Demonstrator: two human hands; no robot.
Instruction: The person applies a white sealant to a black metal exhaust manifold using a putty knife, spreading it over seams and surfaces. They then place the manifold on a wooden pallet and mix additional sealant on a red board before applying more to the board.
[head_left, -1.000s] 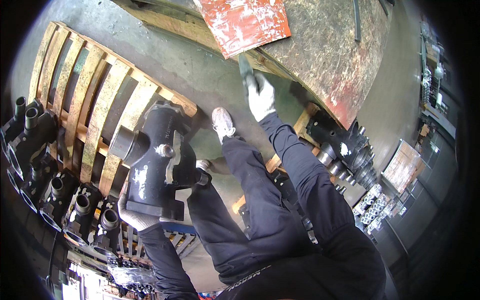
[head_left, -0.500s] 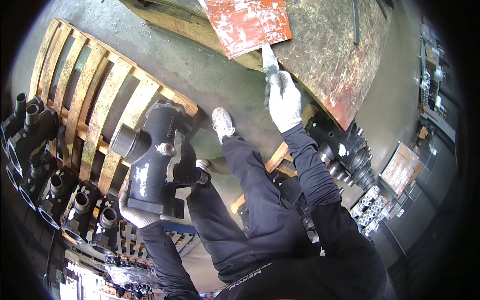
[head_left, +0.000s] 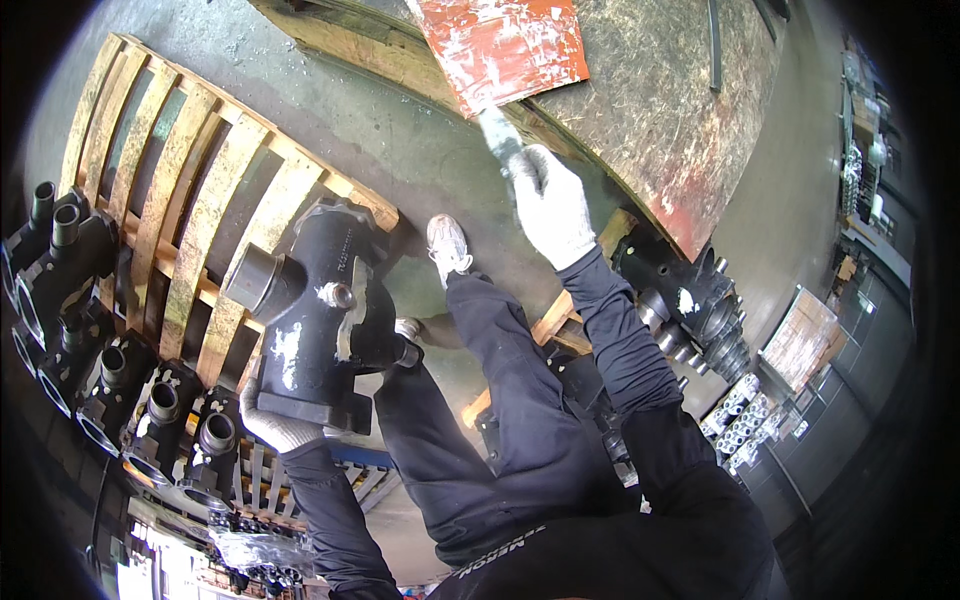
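My left hand (head_left: pixel 275 428), in a white glove, grips the bottom flange of a heavy black cast-metal housing (head_left: pixel 318 318) with a round side port, held above the floor by my left leg. My right hand (head_left: pixel 553 205), also gloved, is raised and closed around a short grey tool (head_left: pixel 497 133) whose tip reaches the edge of a red painted board (head_left: pixel 500 45). The tool's kind is hard to tell. My white shoe (head_left: pixel 447 245) stands on the concrete below.
A wooden pallet (head_left: pixel 190 190) lies on the floor at left. Several black castings (head_left: pixel 120 385) line the lower left; more castings (head_left: pixel 690 300) are stacked at right. A large worn wooden panel (head_left: pixel 660 110) lies above, and white parts (head_left: pixel 745 410) sit at far right.
My right hand has risen with the grey tool from beside my knee up to the red board's edge. The left hand and the black housing have stayed put.
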